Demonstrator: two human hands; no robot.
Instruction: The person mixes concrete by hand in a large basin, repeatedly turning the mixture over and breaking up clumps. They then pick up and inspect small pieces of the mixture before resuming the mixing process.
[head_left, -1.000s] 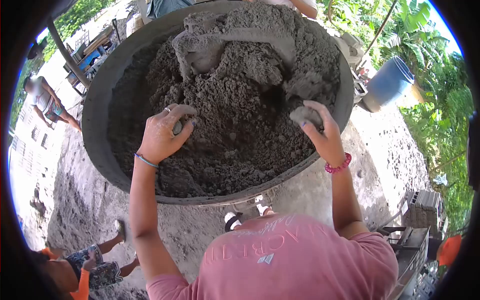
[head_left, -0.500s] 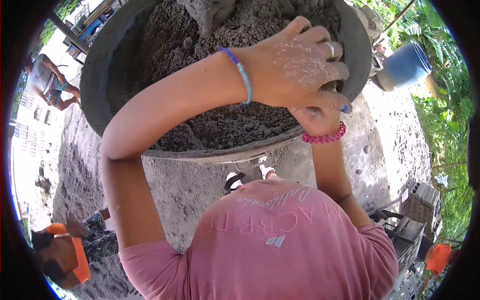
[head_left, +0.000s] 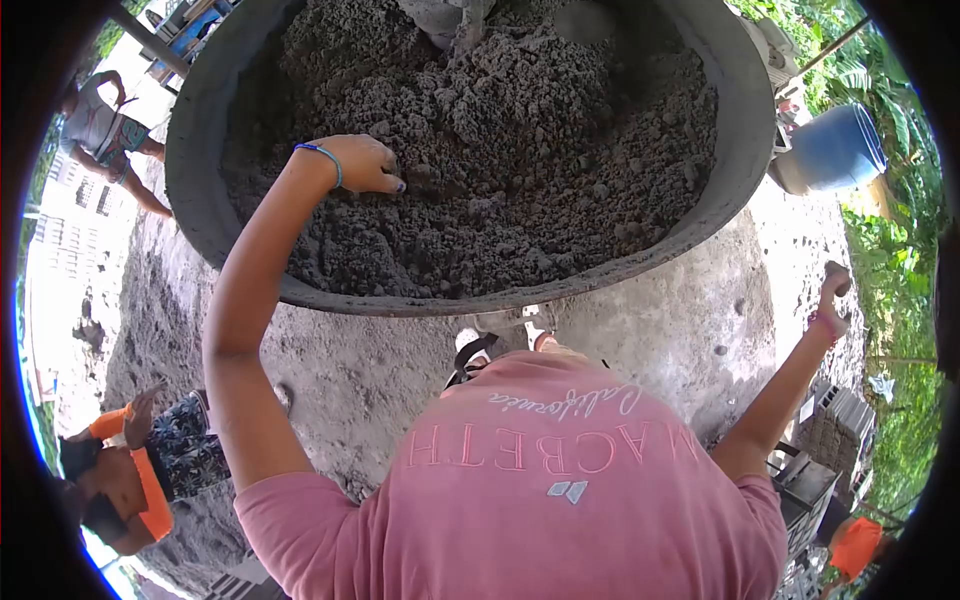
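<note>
- Left hand [head_left: 365, 165] curled, fingers clawing a hold in the grey mix [head_left: 520, 130] near the pan's [head_left: 195, 200] left rim;
- Right hand [head_left: 832, 295] (out wide over the ground [head_left: 700, 330]) seems closed on a lump [head_left: 836, 268];
- Risk: a loose grip lets the crumbly lump break and fall.

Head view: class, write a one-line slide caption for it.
Left hand pressed into grey mix in a wide round pan, right hand stretched out sideways.

"MACBETH" and script "California", upside down, on the pink shirt [head_left: 560, 500]
</note>
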